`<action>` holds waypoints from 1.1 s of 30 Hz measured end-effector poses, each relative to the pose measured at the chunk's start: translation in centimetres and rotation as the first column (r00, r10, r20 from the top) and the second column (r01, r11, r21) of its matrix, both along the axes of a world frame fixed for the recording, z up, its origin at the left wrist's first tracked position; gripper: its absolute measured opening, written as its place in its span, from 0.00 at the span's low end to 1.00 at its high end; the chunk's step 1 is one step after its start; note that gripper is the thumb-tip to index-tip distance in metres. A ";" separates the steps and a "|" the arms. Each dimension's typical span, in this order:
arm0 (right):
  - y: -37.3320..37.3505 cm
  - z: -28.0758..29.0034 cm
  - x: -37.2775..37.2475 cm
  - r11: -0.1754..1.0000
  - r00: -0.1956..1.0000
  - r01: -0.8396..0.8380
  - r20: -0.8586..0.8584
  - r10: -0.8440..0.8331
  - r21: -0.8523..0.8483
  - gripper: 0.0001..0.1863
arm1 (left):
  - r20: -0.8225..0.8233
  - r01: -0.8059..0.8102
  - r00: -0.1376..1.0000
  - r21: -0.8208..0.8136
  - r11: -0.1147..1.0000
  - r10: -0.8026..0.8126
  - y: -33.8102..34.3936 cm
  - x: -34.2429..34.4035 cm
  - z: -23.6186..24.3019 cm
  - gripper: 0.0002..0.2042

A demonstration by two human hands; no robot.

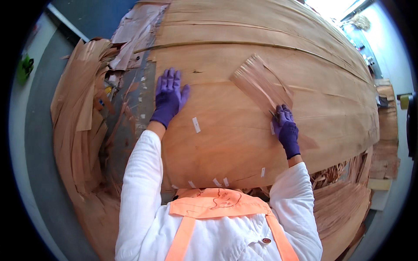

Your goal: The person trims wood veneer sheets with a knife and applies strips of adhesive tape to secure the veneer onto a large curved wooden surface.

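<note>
A wide tan veneer sheet [226, 143] with small white tape pieces [196, 125] spreads under both hands. My left hand [171, 95], in a purple glove, lies open and flat on it near its left edge. My right hand [285, 128], also gloved in purple, is closed at the lower end of a loose, pinkish veneer strip [257, 78] that lies slanted over the sheet. A small dark item, too unclear to name, shows at these fingertips.
Torn veneer offcuts [76, 117] are piled along the left over a grey surface [122, 148]. More loose veneer [331, 209] lies at the lower right, with stacked pieces [385, 161] beyond the sheet's right edge. A blue surface [100, 15] shows at the upper left.
</note>
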State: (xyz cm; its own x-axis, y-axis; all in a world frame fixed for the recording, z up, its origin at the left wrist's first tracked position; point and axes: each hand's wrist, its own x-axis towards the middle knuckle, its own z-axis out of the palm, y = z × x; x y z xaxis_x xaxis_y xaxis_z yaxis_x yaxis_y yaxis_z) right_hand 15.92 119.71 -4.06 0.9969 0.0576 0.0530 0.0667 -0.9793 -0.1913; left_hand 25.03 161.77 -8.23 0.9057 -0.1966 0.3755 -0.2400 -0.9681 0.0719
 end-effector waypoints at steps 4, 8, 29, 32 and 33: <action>-0.6 1.2 -2.4 0.997 0.995 -0.051 -0.080 0.056 0.061 0.25 | -0.026 0.006 1.000 -0.001 1.000 -0.006 -0.2 -0.2 -0.3 0.29; -0.7 2.0 -2.0 0.955 0.993 0.114 -0.044 -0.106 0.273 0.18 | -0.051 0.002 0.999 0.015 1.000 -0.001 -0.2 -0.8 -0.6 0.29; -3.7 -5.7 2.5 0.521 0.911 0.236 0.000 -0.413 0.820 0.06 | -0.106 0.055 0.993 -0.033 0.998 -0.058 0.0 -1.0 -2.5 0.31; -1.2 -2.0 3.2 0.468 0.939 0.287 -0.148 -0.312 0.836 0.07 | -0.095 0.066 0.993 -0.047 0.997 -0.070 0.4 -1.2 -2.3 0.29; -0.1 -1.0 3.4 0.453 0.942 0.305 -0.195 -0.274 0.838 0.07 | -0.083 0.067 0.994 -0.052 0.996 -0.071 0.6 -1.4 -2.3 0.28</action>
State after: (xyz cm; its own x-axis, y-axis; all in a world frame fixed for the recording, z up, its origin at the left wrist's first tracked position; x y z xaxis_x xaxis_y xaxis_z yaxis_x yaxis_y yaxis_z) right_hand 19.30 119.57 -5.02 0.9490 -0.2920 -0.1190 -0.2089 -0.2996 -0.9309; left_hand 23.66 162.39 -10.49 0.9195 -0.2426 0.3092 -0.2970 -0.9442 0.1422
